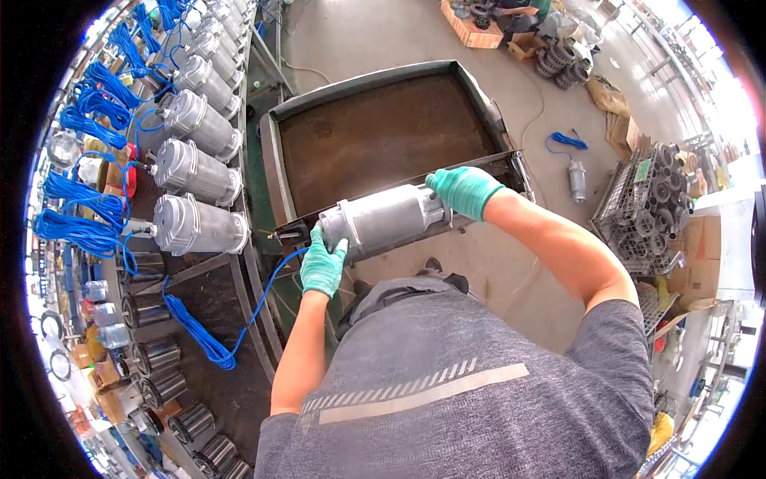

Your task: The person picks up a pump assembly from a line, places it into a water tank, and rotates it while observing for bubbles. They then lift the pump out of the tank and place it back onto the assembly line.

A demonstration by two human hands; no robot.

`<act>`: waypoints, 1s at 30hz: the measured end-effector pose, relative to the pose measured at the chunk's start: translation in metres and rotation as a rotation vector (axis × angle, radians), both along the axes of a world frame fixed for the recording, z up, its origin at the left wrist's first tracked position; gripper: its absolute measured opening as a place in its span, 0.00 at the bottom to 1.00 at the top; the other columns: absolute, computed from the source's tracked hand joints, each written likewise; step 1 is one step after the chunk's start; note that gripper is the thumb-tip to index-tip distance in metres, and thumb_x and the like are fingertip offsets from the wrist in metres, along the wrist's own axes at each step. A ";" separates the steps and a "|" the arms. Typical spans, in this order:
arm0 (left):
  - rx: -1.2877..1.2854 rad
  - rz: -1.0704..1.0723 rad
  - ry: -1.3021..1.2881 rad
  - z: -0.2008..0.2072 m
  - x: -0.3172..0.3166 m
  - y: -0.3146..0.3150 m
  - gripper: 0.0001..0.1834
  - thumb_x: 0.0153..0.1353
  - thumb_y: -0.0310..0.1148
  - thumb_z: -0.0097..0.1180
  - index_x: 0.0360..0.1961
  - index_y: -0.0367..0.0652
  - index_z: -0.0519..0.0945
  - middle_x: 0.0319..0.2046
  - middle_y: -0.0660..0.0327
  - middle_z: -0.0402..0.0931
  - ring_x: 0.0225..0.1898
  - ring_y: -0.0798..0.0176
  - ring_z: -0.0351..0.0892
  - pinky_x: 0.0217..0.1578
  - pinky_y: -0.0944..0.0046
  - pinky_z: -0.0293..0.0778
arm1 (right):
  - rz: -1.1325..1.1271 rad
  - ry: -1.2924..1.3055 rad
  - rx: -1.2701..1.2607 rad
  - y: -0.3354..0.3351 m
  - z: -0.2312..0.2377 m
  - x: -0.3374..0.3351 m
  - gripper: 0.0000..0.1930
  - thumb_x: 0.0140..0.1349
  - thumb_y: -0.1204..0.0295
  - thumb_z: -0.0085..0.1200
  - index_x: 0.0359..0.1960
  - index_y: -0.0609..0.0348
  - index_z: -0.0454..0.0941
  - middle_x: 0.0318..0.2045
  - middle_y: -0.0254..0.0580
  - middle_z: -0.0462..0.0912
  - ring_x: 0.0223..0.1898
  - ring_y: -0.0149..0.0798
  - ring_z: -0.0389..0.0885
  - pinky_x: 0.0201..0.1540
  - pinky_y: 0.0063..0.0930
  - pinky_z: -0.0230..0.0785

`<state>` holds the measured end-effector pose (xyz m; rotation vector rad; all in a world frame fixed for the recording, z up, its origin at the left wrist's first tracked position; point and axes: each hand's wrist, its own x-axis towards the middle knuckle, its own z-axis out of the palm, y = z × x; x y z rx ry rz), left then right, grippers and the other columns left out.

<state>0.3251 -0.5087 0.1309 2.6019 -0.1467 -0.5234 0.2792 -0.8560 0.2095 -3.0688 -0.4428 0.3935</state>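
A grey cylindrical metal motor (383,219) lies on its side across the near edge of a wide tray (363,82) with a brown inside. My left hand (322,267), in a green glove, grips its left end, with thumb and fingers spread around the casing. The right hand (467,191), gloved alike, is curled over the narrower right end; its fingertips are partly hidden. From the motor's left end a blue cable (267,297) runs to a loose coil on the dark bench at my left. Whether the motor rests on the tray's edge, I cannot tell.
Similar grey motors (199,225) stand in a row on the left bench, with coiled blue cables (76,231) beyond. Bare metal cylinders (163,387) line the bench nearer me. At right are a wire basket of dark rings (638,211) and a motor (577,182) on the floor. Another person's arm (519,10) shows far off.
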 end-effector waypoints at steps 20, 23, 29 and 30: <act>0.023 -0.020 0.026 0.006 0.002 0.002 0.45 0.65 0.54 0.62 0.77 0.52 0.56 0.54 0.40 0.81 0.54 0.35 0.82 0.55 0.42 0.76 | -0.250 0.064 -0.069 0.015 0.015 0.005 0.15 0.70 0.60 0.52 0.47 0.59 0.79 0.43 0.54 0.88 0.45 0.52 0.89 0.45 0.45 0.81; 0.019 -0.028 0.010 0.005 0.002 0.003 0.45 0.65 0.54 0.61 0.77 0.51 0.56 0.54 0.40 0.81 0.54 0.35 0.82 0.55 0.43 0.76 | -0.204 0.165 -0.137 0.011 0.016 0.013 0.17 0.71 0.57 0.49 0.47 0.60 0.79 0.42 0.53 0.88 0.44 0.52 0.89 0.45 0.46 0.81; 0.029 -0.027 0.019 0.006 0.003 0.002 0.45 0.65 0.55 0.61 0.77 0.51 0.56 0.54 0.39 0.81 0.54 0.35 0.82 0.55 0.42 0.76 | -0.212 0.190 -0.205 0.014 0.018 0.017 0.20 0.73 0.53 0.46 0.49 0.55 0.79 0.42 0.49 0.88 0.44 0.52 0.88 0.45 0.46 0.80; 0.031 -0.026 0.024 0.007 0.002 0.002 0.45 0.65 0.55 0.61 0.77 0.51 0.56 0.54 0.39 0.81 0.53 0.35 0.82 0.55 0.42 0.76 | -0.246 0.124 -0.164 0.015 0.016 0.012 0.20 0.73 0.53 0.46 0.50 0.55 0.80 0.42 0.49 0.88 0.44 0.52 0.88 0.45 0.46 0.80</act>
